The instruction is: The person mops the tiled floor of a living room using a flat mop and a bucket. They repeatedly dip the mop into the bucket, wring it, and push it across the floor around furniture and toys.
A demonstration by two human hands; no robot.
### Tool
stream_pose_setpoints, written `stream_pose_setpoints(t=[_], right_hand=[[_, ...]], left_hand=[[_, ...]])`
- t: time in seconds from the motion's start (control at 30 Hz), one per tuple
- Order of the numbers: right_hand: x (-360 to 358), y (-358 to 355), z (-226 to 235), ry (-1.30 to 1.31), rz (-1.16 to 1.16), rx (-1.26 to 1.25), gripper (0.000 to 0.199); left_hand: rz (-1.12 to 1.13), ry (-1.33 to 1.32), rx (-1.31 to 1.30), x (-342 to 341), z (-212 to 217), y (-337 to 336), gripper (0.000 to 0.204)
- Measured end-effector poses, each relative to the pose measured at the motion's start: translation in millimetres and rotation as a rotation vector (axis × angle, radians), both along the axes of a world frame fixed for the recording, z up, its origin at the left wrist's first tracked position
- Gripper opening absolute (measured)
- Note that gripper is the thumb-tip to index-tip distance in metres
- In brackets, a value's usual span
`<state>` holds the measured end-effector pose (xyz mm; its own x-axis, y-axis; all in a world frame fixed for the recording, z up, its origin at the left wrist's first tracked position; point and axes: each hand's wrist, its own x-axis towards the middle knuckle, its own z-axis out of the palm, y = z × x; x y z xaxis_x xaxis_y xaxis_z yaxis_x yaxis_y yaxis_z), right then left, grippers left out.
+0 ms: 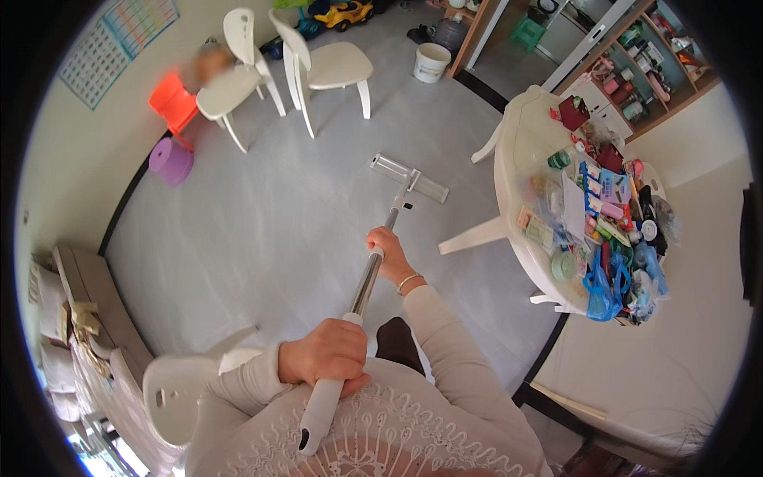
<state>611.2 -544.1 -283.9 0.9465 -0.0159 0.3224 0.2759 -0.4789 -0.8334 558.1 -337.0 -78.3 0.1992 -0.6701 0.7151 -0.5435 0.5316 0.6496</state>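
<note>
A flat mop (367, 285) with a silver pole and white grip slants away from my body. Close to my waist, my left hand (327, 351) is wrapped round the white upper grip, whose end juts out below it. Farther down the pole, my right hand (385, 253) closes round the shaft, a bracelet on its wrist. The white rectangular mop head (409, 178) lies flat on the grey floor (262, 215), ahead and slightly right of my hands.
At the right stands a white table (517, 159) heaped with packages and bags, one leg splayed toward the mop. White chairs (338, 65), a red chair (172, 103) and a purple stool (171, 161) line the far left. A white bucket (431, 63) is near the doorway. Another chair (179, 389) stands by my left arm.
</note>
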Motion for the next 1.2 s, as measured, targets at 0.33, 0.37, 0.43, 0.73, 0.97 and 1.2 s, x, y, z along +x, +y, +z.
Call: stream_pose_setpoints(t=[0.33, 0.37, 0.43, 0.73, 0.97, 1.2], right_hand=[[191, -139, -11, -0.086, 0.017, 0.001, 0.014], [205, -148, -10, -0.09, 0.024, 0.023, 0.013], [245, -175, -6, -0.081, 0.032, 0.036, 0.012], [383, -262, -13, -0.051, 0.068, -0.065, 0.012], [495, -312, -16, -0.049, 0.086, -0.098, 0.012], [615, -339, 1, -0.145, 0.014, -0.015, 0.015]], left_hand=[[0.072, -0.038, 0.144, 171, 11, -134, 0.022], [0.096, -0.034, 0.164, 186, 14, -149, 0.022], [0.138, -0.024, 0.203, 217, 21, -182, 0.022], [0.244, 0.044, 0.24, 340, 11, -267, 0.026], [0.177, 0.043, 0.206, 453, -2, -302, 0.023], [0.097, -0.015, 0.142, 593, 11, -325, 0.027]])
